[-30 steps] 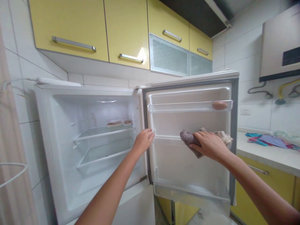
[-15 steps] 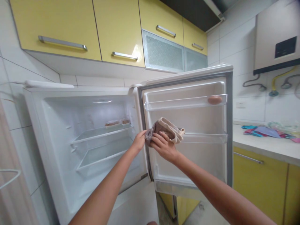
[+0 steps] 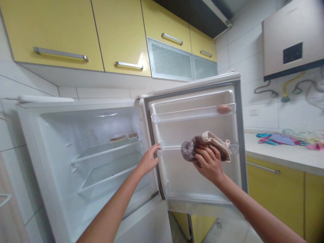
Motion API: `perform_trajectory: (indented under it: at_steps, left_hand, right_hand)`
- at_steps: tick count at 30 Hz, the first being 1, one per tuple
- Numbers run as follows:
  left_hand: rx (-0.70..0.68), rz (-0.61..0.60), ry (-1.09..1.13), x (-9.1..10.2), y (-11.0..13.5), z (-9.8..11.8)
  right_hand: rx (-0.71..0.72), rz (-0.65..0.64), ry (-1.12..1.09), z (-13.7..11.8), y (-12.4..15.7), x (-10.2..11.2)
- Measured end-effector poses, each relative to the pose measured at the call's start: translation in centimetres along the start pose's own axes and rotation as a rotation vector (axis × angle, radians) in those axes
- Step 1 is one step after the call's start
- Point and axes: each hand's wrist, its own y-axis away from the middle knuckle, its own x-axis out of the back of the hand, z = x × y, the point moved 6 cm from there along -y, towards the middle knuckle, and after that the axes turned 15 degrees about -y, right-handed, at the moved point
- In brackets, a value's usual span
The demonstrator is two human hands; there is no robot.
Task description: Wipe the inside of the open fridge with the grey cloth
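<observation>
The right hand (image 3: 209, 164) had just carried the rumpled grey-brown cloth (image 3: 189, 151) away from the left hand (image 3: 148, 161) and rightward along the middle door shelf (image 3: 170, 147) of the open refrigerator. Half a second earlier, cloth and hands had met near the hinge; now a gap lay between them. This suggested one stroke of a back-and-forth wipe, with the shelf's right part being covered. The right hand's grip was pressed around the cloth, fingers curled over it. The left hand kept its place at the hinge end of the shelf, fingers partly bent; whether they pinched the shelf could not be told.

Above the cloth, the clear top door bin (image 3: 187, 115) held a brown egg (image 3: 224, 109) near its right end. The bottom door bin (image 3: 199, 206) ran along the lower edge, its inside not visible.

Inside the refrigerator, toward the far right of the upper glass shelf (image 3: 101, 151), sat a longer clear container (image 3: 118, 138) and a smaller container (image 3: 132, 135) beside it, both with something brown, too small to identify. The lower glass shelf (image 3: 107, 172) sat beneath.
</observation>
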Motion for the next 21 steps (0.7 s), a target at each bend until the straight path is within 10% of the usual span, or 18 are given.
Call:
perform_trajectory:
  at_steps: [8, 21]
  left_hand:
    - [0.024, 0.033, 0.085, -0.8, 0.2, 0.2]
    - [0.040, 0.040, 0.109, -1.1, 0.4, 0.3]
  right_hand:
    - [-0.425, 0.279, 0.137, 7.8, 4.0, 6.5]
    - [-0.875, 0.743, 0.022, 4.9, 6.6, 5.6]
